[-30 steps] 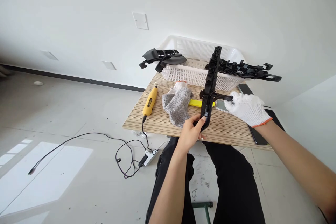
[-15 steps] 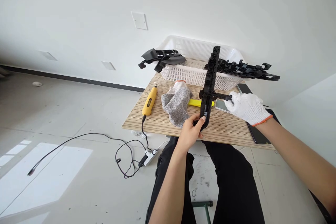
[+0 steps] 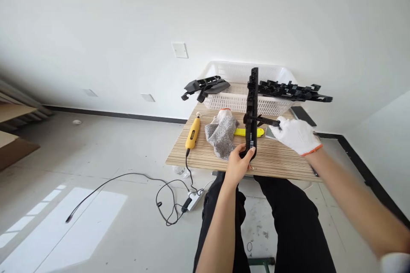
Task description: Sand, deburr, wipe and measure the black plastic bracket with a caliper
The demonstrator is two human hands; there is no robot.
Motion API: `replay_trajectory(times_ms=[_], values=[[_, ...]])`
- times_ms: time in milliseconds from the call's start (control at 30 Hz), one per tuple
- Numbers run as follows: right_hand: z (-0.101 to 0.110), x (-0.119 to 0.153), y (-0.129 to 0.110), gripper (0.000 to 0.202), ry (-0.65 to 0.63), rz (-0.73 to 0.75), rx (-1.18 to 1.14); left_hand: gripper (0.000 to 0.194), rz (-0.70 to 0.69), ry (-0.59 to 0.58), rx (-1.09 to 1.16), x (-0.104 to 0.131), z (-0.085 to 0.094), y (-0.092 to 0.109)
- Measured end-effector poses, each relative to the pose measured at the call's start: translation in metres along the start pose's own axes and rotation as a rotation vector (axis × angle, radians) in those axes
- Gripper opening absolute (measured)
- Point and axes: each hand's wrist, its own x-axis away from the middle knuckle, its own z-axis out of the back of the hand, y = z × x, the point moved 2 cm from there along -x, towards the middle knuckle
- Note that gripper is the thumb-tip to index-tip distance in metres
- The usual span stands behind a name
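My bare left hand (image 3: 238, 163) is closed around the near end of a long black plastic trim part (image 3: 252, 106), which stands lengthwise over the table and reaches up across the basket front. My right hand (image 3: 296, 136), in a white knit glove with an orange cuff, grips the outer end of a slim black bar (image 3: 267, 121). The bar's other end meets the long part's side; whether it belongs to that part or is separate I cannot tell. Behind the part lies a bright yellow toothed-edged tool (image 3: 259, 132). Left of it is a crumpled grey cloth (image 3: 221, 136).
A white basket (image 3: 230, 103) at the back bears black plastic parts at its left (image 3: 208, 87) and right (image 3: 291, 91). On the wooden table (image 3: 275, 162) lies a yellow corded rotary tool (image 3: 193, 133). Its cord runs down towards a power strip (image 3: 196, 199) on the floor.
The view has shifted, so the table and basket sit lower in the picture. Both hands keep their grip, and the long part now appears more upright.
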Motion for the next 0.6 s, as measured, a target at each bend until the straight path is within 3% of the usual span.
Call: replay_trajectory(times_ms=[133,233,367,500,600], values=[[-0.028,0.029,-0.017,0.051,0.225,-0.412,-0.520,0.042,-0.026,0.049,-0.052,-0.002,-0.002,-0.006],[-0.050,0.039,-0.034,0.045,0.201,-0.400,-0.801,0.044,-0.049,0.039,-0.067,-0.004,-0.003,-0.012],[-0.039,0.029,-0.028,0.041,0.150,-0.322,-0.638,0.044,-0.065,0.004,-0.042,-0.005,0.001,-0.015],[-0.006,0.010,0.001,0.062,0.092,-0.243,-0.356,0.047,-0.055,-0.010,-0.038,-0.004,0.002,-0.013],[0.018,0.003,0.011,0.073,0.151,-0.173,-0.154,0.047,-0.051,-0.006,-0.015,-0.002,0.001,-0.011]])
